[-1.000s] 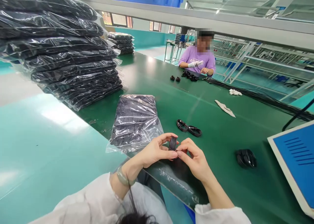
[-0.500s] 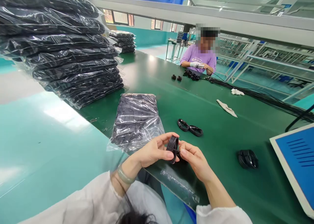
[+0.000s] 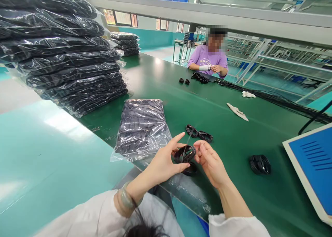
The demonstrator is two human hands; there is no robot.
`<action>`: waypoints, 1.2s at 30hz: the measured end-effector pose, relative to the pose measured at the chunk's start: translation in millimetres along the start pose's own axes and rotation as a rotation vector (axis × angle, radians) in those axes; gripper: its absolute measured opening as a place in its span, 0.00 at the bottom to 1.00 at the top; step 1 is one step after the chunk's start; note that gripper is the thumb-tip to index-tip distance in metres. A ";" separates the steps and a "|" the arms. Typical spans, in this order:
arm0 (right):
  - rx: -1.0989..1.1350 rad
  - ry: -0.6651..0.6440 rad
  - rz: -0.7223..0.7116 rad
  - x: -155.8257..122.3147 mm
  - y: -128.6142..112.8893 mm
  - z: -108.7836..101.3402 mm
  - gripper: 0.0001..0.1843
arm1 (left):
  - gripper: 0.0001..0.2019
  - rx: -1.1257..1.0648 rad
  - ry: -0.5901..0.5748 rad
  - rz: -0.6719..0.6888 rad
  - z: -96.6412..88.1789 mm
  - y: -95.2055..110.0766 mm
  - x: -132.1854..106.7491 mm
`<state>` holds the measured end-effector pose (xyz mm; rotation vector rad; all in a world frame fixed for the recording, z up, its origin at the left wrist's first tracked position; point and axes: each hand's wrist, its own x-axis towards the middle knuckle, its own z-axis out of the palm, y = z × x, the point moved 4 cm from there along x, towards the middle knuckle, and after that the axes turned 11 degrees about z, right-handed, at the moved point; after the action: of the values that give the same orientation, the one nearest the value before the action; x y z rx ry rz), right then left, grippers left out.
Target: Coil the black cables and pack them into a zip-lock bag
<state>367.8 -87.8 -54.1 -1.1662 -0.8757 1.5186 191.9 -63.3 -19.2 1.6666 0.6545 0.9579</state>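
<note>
My left hand (image 3: pixel 164 160) pinches a small black coiled cable (image 3: pixel 184 154) between thumb and fingers, just above the green belt's near edge. My right hand (image 3: pixel 210 161) is closed on the same coil from the right, fingertips at its rim. The coil lies almost flat, its ring facing up. Another black coil (image 3: pixel 190 169) lies on the belt right under my hands. Two more coils (image 3: pixel 199 133) rest side by side a little farther out.
A plastic bag of black cables (image 3: pixel 142 126) lies left of my hands, with a tall stack of such bags (image 3: pixel 64 53) behind it. A black bundle (image 3: pixel 260 164) and a blue-topped box (image 3: pixel 311 161) sit right. Rags (image 3: pixel 237 111) and long cables (image 3: pixel 275 102) lie beyond; a person (image 3: pixel 209 58) works opposite.
The coil has turned in my fingers from edge-on and upright to nearly flat. Both hands have shifted slightly up and away from me.
</note>
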 end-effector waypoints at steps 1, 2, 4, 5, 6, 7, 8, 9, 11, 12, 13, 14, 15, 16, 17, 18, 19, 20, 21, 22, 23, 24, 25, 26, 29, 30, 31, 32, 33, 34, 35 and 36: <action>-0.028 -0.037 -0.027 -0.3 -0.7 2.3 0.18 | 0.45 0.089 0.028 0.016 -0.6 2.2 -0.6; -0.068 -0.074 -0.054 -0.6 -1.0 4.7 0.21 | 0.43 0.145 0.040 0.019 -0.4 3.3 -1.3; -0.157 -0.112 -0.104 -0.4 -0.3 7.8 0.25 | 0.40 0.205 0.047 0.017 0.3 3.0 -2.9; -0.193 -0.107 -0.130 0.3 0.3 8.0 0.25 | 0.39 0.229 0.044 0.019 0.6 2.3 -3.7; -0.221 -0.090 -0.156 1.3 1.0 7.3 0.24 | 0.38 0.256 0.039 0.024 0.9 1.6 -4.3; -0.243 -0.068 -0.183 2.3 1.7 6.1 0.22 | 0.38 0.283 0.034 0.030 1.2 0.8 -4.9; -0.262 -0.050 -0.208 3.3 2.2 4.9 0.20 | 0.38 0.312 0.026 0.035 1.7 0.0 -5.4; -0.282 -0.036 -0.228 4.0 2.5 3.9 0.19 | 0.38 0.342 0.019 0.043 2.2 -0.6 -5.9; -0.315 -0.025 -0.258 4.3 2.0 2.8 0.19 | 0.38 0.407 0.022 0.063 3.1 -1.3 -7.0; -0.324 -0.028 -0.264 3.9 1.4 2.7 0.20 | 0.39 0.437 0.025 0.077 3.8 -1.4 -7.4; -0.326 -0.035 -0.263 3.3 0.6 2.9 0.20 | 0.39 0.465 0.030 0.096 4.8 -1.5 -7.8; -0.320 -0.050 -0.250 2.6 0.0 3.4 0.21 | 0.39 0.493 0.040 0.117 5.9 -1.6 -8.1; -0.306 -0.068 -0.225 1.9 -0.2 4.1 0.21 | 0.39 0.518 0.052 0.142 7.1 -1.9 -8.3; -0.283 -0.083 -0.192 1.4 -0.1 4.7 0.22 | 0.39 0.542 0.067 0.166 8.3 -2.5 -8.4; -0.256 -0.089 -0.156 1.0 0.2 5.2 0.22 | 0.39 0.566 0.081 0.191 9.5 -3.3 -8.6; -0.230 -0.087 -0.124 0.7 0.6 5.7 0.22 | 0.39 0.587 0.095 0.213 10.6 -4.4 -8.7; -0.207 -0.074 -0.099 0.6 0.9 6.2 0.21 | 0.39 0.605 0.102 0.232 11.8 -5.8 -8.9; -0.189 -0.054 -0.085 0.4 1.1 6.7 0.21 | 0.39 0.616 0.104 0.245 12.9 -7.2 -9.1; -0.178 -0.031 -0.079 0.3 1.0 7.4 0.20 | 0.39 0.620 0.103 0.251 13.8 -8.6 -9.2; -0.171 -0.011 -0.077 0.1 0.9 8.4 0.20 | 0.38 0.620 0.101 0.248 14.4 -9.8 -9.4; -0.166 0.005 -0.074 -0.1 0.9 9.6 0.20 | 0.38 0.618 0.096 0.237 14.6 -10.7 -9.5; -0.163 0.019 -0.072 -0.3 0.8 10.7 0.19 | 0.37 0.615 0.090 0.224 14.6 -11.0 -9.6; -0.163 0.028 -0.071 -0.5 0.8 11.7 0.19 | 0.36 0.613 0.081 0.212 14.4 -10.5 -9.5; -0.168 0.033 -0.071 -0.6 0.9 12.4 0.19 | 0.36 0.611 0.069 0.203 14.0 -9.3 -9.2; -0.199 0.058 -0.101 -0.4 1.1 11.2 0.22 | 0.36 0.549 0.044 0.171 11.5 -3.3 -6.9; -0.220 0.080 -0.125 -0.2 0.9 9.4 0.23 | 0.35 0.497 0.043 0.149 10.3 -1.6 -5.7; -0.244 0.105 -0.153 0.0 0.5 7.3 0.23 | 0.33 0.425 0.047 0.125 9.4 -0.4 -4.5; -0.270 0.130 -0.182 0.3 0.0 5.0 0.23 | 0.30 0.333 0.055 0.102 8.8 0.3 -3.2; -0.291 0.156 -0.209 0.7 -0.5 2.6 0.22 | 0.27 0.234 0.063 0.085 9.0 0.3 -2.0; -0.300 0.182 -0.229 1.4 -1.0 0.0 0.21 | 0.25 0.140 0.068 0.073 10.0 -0.4 -0.8; -0.293 0.214 -0.244 2.4 -1.4 -3.1 0.20 | 0.22 0.055 0.072 0.066 11.4 -1.9 0.2; -0.271 0.258 -0.255 3.5 -1.7 -7.2 0.19 | 0.21 -0.016 0.074 0.058 13.3 -4.2 1.1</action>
<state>375.0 -84.1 -55.4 -1.3526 -1.0299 1.0391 203.9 -68.1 -24.6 1.6497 0.6489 1.0676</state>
